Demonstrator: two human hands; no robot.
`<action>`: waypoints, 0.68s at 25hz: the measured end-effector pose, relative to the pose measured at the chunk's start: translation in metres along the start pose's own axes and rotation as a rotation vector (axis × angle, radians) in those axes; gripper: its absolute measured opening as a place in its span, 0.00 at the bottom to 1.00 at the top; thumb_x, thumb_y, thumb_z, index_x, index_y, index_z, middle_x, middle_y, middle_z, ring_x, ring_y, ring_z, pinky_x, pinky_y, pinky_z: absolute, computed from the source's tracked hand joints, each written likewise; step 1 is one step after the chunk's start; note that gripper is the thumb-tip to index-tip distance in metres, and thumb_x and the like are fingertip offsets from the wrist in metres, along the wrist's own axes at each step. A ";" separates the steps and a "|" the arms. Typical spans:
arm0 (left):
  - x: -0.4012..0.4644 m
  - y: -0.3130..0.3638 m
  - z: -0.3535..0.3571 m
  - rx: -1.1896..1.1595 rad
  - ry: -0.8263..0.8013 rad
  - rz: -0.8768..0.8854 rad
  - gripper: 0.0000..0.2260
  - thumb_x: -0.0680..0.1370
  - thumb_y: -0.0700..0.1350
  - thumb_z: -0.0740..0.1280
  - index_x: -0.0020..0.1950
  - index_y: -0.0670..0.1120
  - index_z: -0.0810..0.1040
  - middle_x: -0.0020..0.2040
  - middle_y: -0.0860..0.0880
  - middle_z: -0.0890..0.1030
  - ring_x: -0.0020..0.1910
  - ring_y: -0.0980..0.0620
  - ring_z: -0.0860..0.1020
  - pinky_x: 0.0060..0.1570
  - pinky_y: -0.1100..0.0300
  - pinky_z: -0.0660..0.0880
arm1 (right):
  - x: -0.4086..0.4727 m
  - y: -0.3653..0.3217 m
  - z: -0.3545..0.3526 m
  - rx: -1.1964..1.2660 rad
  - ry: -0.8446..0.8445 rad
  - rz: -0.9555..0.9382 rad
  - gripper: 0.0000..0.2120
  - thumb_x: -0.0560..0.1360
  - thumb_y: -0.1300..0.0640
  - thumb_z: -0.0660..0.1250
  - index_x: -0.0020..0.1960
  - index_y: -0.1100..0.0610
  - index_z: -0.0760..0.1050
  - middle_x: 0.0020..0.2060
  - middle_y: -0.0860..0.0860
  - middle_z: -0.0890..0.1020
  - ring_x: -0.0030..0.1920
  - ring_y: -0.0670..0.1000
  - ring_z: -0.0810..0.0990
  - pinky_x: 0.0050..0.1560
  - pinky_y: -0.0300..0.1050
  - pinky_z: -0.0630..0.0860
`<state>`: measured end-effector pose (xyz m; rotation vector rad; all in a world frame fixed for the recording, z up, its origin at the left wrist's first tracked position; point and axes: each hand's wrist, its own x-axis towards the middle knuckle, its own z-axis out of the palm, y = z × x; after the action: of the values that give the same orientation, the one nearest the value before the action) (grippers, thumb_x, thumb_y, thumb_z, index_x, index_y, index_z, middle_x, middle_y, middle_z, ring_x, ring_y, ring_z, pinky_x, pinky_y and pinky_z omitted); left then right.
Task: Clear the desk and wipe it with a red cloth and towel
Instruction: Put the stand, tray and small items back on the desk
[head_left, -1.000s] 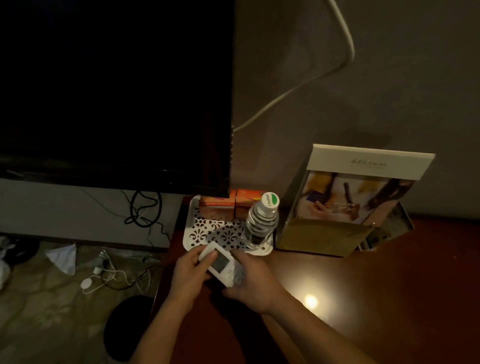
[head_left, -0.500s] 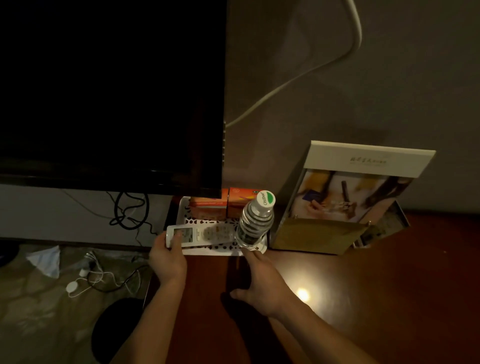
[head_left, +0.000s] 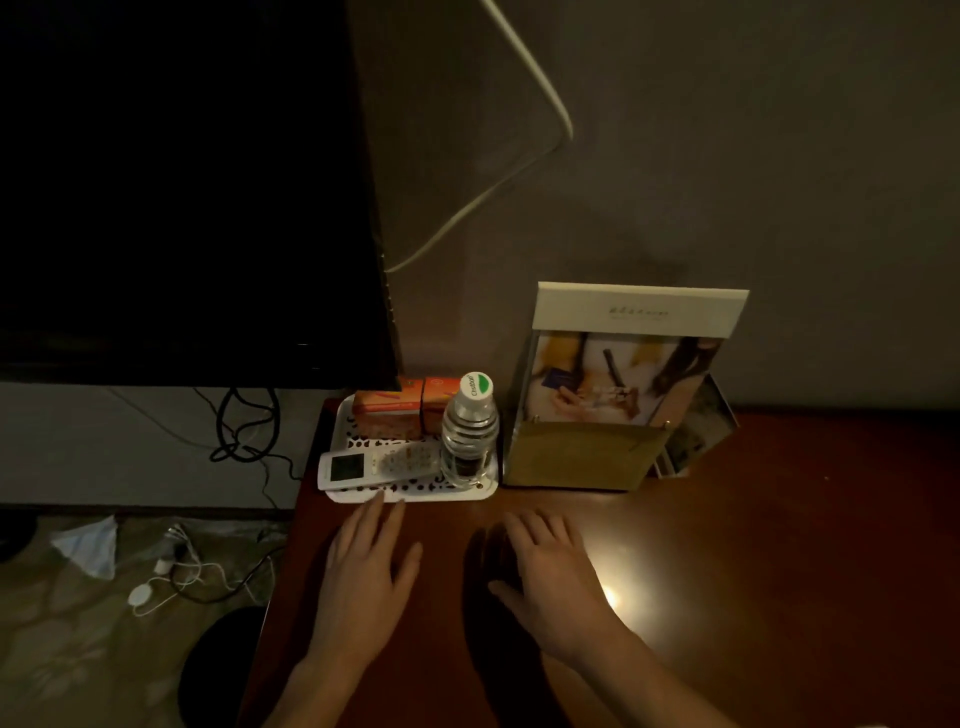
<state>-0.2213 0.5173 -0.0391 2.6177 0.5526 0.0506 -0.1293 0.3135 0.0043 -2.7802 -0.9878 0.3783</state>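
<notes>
A white remote control (head_left: 374, 464) lies across the white patterned tray (head_left: 415, 492) at the desk's back left corner, its left end hanging over the tray's rim. On the tray also stand a clear water bottle (head_left: 469, 434) with a white and green cap and orange boxes (head_left: 405, 408). My left hand (head_left: 363, 577) is flat over the dark red desk (head_left: 753, 545), fingers straight, fingertips just short of the tray's front rim. My right hand (head_left: 550, 577) hovers beside it, fingers relaxed. Both hands hold nothing. No cloth or towel is in view.
A leaflet stand (head_left: 618, 395) with brochures leans against the wall right of the tray. A large black screen (head_left: 182, 182) hangs at upper left. Left of the desk, cables (head_left: 244, 426), a white charger (head_left: 161, 577) and a dark round object (head_left: 218, 665) lie on the floor.
The remote went from both hands onto the tray. My left hand let go of it and drew back; my right hand pulled back from the bottle.
</notes>
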 end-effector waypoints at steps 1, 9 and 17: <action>-0.009 0.011 -0.001 0.066 -0.040 0.039 0.28 0.81 0.62 0.51 0.79 0.54 0.56 0.80 0.51 0.54 0.78 0.52 0.49 0.75 0.54 0.48 | -0.011 0.004 -0.002 0.002 0.008 0.020 0.31 0.78 0.40 0.58 0.76 0.52 0.57 0.74 0.50 0.64 0.75 0.55 0.56 0.75 0.54 0.52; -0.055 0.139 0.004 0.174 -0.030 0.233 0.32 0.78 0.65 0.43 0.80 0.53 0.55 0.79 0.49 0.57 0.78 0.51 0.55 0.76 0.53 0.49 | -0.109 0.074 -0.043 0.076 0.085 0.159 0.30 0.82 0.39 0.47 0.80 0.52 0.48 0.79 0.50 0.53 0.79 0.53 0.43 0.77 0.56 0.41; -0.116 0.313 0.031 0.103 0.026 0.280 0.31 0.80 0.64 0.47 0.80 0.52 0.56 0.78 0.51 0.62 0.76 0.51 0.59 0.75 0.54 0.52 | -0.230 0.195 -0.094 0.151 0.194 0.291 0.31 0.82 0.39 0.45 0.80 0.52 0.45 0.80 0.49 0.49 0.79 0.51 0.41 0.75 0.52 0.35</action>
<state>-0.2073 0.2043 0.0800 2.7805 0.1978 0.1488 -0.1585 0.0107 0.0892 -2.7588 -0.4921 0.2033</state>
